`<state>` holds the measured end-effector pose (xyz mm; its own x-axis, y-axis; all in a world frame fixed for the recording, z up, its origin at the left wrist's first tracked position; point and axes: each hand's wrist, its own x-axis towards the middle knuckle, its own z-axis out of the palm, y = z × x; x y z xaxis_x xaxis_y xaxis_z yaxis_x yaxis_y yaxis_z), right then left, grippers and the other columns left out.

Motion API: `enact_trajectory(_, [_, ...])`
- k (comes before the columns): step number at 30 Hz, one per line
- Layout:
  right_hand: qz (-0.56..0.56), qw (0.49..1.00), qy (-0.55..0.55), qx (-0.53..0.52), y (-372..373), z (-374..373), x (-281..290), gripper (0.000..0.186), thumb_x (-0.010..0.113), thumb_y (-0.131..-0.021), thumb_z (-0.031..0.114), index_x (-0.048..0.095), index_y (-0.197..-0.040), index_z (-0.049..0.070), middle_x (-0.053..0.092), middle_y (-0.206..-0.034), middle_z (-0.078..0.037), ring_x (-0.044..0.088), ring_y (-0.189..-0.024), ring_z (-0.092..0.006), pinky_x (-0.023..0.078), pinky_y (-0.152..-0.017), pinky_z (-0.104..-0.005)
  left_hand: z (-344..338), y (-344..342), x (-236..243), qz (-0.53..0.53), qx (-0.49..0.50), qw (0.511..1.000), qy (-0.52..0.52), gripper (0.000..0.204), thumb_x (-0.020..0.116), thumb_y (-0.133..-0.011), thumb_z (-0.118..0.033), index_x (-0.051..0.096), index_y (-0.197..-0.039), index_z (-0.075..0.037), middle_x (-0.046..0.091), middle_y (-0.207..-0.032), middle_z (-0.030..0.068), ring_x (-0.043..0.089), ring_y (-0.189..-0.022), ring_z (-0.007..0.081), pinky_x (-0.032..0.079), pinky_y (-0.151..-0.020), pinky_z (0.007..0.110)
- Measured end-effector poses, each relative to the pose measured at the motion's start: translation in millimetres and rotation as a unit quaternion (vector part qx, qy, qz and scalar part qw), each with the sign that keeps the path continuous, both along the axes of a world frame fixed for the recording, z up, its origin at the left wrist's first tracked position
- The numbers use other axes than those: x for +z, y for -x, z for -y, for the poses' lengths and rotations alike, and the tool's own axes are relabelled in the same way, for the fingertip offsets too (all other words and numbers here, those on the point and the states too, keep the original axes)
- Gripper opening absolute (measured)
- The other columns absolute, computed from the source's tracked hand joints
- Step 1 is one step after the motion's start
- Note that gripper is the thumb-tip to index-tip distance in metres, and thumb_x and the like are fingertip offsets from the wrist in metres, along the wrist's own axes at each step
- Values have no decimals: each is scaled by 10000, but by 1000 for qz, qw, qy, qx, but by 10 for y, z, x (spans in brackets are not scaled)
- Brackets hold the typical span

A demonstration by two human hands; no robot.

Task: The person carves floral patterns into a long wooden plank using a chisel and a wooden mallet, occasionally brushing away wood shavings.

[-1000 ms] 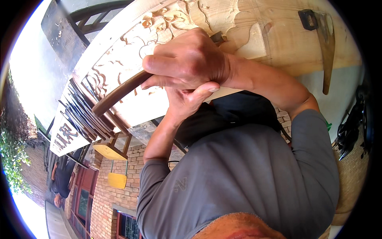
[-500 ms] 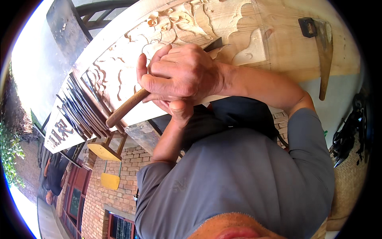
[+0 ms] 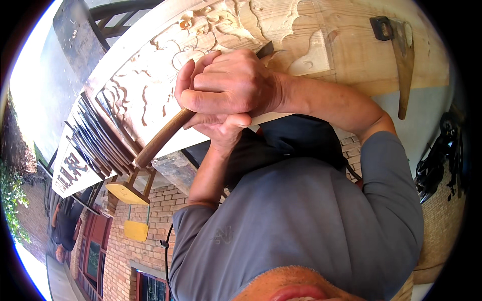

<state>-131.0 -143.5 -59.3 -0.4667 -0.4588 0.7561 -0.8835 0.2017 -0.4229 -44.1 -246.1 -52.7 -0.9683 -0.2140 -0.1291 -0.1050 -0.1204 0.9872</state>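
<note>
My right hand [image 3: 228, 83] is closed over the shaft of a chisel [image 3: 165, 139]. Its round wooden handle sticks out toward the lower left, and a flat dark blade shows past the wrist at the upper right. From below, my left hand [image 3: 221, 129] is pressed against the right one, its thumb pointing right; its fingers curl round the far side of the shaft, partly hidden. Both hands are above a pale wooden board [image 3: 361, 65] with carved scrolls and leaf shapes [image 3: 228, 25]. The blade lies low over the carving; whether its edge touches wood is hidden.
Several slim carving tools [image 3: 103, 135] lie in a row at the board's left. On the right rests a wooden-handled tool with a dark, blocky head [image 3: 382, 28]. A curled shaving [image 3: 185, 21] sits on the far carving. Beyond are a yellow stool [image 3: 128, 193] and another person [image 3: 66, 226].
My left thumb has swung from pointing down to lying sideways under my right hand. The chisel handle slopes slightly more steeply. The whole view has shifted a little.
</note>
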Motion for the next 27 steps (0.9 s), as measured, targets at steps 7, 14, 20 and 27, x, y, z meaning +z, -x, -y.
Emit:
enact_trajectory(7, [26, 999, 18, 11, 135, -113, 79, 362, 885, -798, 407, 727, -996, 149, 550, -717, 31, 640, -601, -161, 562, -559, -294, 33, 28, -5, -3, -23, 1000, 1, 1306, 821, -785, -804, 314, -1651, 32, 515, -1524, 164, 555, -1378, 262, 459, -1177, 404])
enact_trajectory(14, [1, 999, -33, 18, 162, -176, 41, 368, 890, -771, 378, 714, -994, 144, 540, -705, 24, 634, -584, -168, 555, -545, -301, 51, 32, -34, -7, -39, 999, -14, 1312, 887, -747, -778, 358, -1624, 41, 536, -1507, 163, 564, -1358, 255, 455, -1172, 390])
enact_trajectory(20, [41, 999, 3, 30, 148, -121, 48, 277, 867, -799, 285, 711, -943, 106, 527, -695, 17, 614, -555, -179, 532, -512, -315, 31, 120, -14, -19, -60, 996, -63, 1265, 944, -718, -738, 430, -1562, 52, 553, -1494, 180, 567, -1360, 267, 457, -1168, 382])
enact_trajectory(27, [16, 979, -190, -71, -335, -682, 626, 393, 924, -872, 350, 681, -972, 58, 520, -694, -5, 583, -540, -172, 468, -495, -303, 25, -68, -200, -251, -45, 967, -10, 1061, 806, -783, -822, 662, -1339, 71, 753, -1137, 210, 753, -925, 262, 618, -819, 375])
